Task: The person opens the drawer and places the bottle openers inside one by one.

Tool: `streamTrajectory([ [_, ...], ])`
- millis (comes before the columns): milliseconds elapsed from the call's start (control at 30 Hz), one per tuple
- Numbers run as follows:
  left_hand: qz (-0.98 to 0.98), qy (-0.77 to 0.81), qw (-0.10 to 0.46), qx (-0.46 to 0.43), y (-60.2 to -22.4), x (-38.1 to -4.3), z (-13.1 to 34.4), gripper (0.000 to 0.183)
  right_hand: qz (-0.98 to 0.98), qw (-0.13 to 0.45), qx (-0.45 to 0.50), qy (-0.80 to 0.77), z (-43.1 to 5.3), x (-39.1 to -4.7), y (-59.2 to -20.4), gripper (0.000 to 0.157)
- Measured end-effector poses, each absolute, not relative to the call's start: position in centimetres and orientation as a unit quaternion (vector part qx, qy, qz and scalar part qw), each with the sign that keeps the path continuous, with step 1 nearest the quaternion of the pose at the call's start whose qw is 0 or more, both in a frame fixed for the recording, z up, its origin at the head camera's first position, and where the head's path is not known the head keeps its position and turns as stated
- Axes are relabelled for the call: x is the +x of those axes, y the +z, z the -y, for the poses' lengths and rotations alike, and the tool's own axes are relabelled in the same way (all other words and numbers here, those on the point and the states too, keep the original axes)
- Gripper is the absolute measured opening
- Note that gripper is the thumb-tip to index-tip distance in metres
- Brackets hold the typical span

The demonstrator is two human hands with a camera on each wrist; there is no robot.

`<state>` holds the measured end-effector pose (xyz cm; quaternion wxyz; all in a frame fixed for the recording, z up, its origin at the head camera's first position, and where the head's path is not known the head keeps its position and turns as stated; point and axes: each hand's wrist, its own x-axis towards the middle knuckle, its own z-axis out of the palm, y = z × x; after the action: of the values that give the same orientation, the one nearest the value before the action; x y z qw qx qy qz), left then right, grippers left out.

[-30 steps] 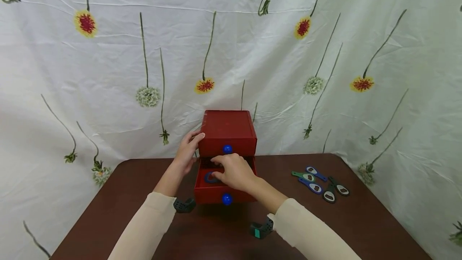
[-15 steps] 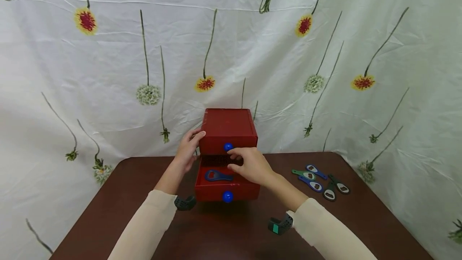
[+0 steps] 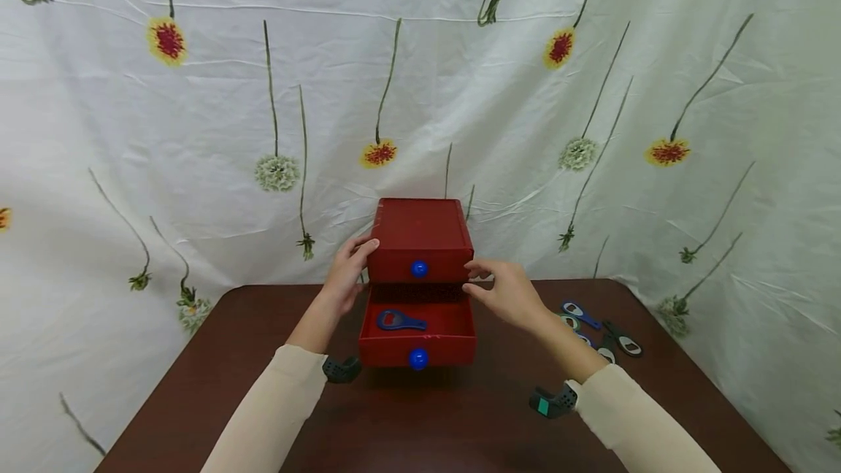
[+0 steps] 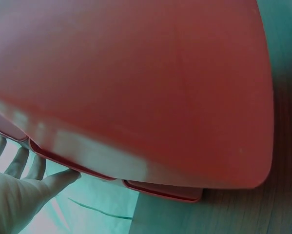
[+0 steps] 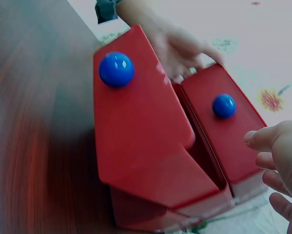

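Observation:
A small red drawer box (image 3: 422, 225) with two drawers stands near the back of the table. Its lower drawer (image 3: 453, 320) is pulled out, and a blue bottle opener (image 3: 412, 323) lies inside toward the left. The upper drawer (image 3: 388, 266) is closed; each drawer has a round blue knob (image 3: 418, 358). My left hand (image 3: 343, 272) rests along the box's left side, fingers extended against it, as the left wrist view also shows. My right hand (image 3: 509, 294) hovers by the box's right front edge, holding nothing, fingers loosely bent.
Several bottle openers (image 3: 629, 345) in blue, green and black lie in a group on the right of the dark brown table (image 3: 263, 371), partly hidden by my right forearm. A white cloth with printed flowers (image 3: 315, 57) hangs behind the table.
My right hand has drawn back from inside the lower drawer and moved right, leaving the blue bottle opener lying there in full view. The left hand has stayed at the box's side.

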<state>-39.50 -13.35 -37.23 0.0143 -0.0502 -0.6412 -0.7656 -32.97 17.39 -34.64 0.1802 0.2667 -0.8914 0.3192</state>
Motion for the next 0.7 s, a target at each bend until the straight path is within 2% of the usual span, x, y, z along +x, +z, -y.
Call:
streamTrajectory([
  [200,0.642,-0.765,0.015,-0.05,-37.3,-39.6,13.2,0.064,0.895,0.2,0.243,0.315,-20.4,-33.5,-35.0,0.036],
  [467,0.637,-0.769,0.015,-0.048,-37.2,-39.4,13.3,0.062,0.901,0.23,0.224,0.293,-24.2,-33.8,-36.8,0.033],
  [700,0.637,-0.769,0.013,-0.049,-37.2,-39.2,13.2,0.062,0.917,0.21,0.187,0.282,-27.1,-33.4,-38.4,0.036],
])
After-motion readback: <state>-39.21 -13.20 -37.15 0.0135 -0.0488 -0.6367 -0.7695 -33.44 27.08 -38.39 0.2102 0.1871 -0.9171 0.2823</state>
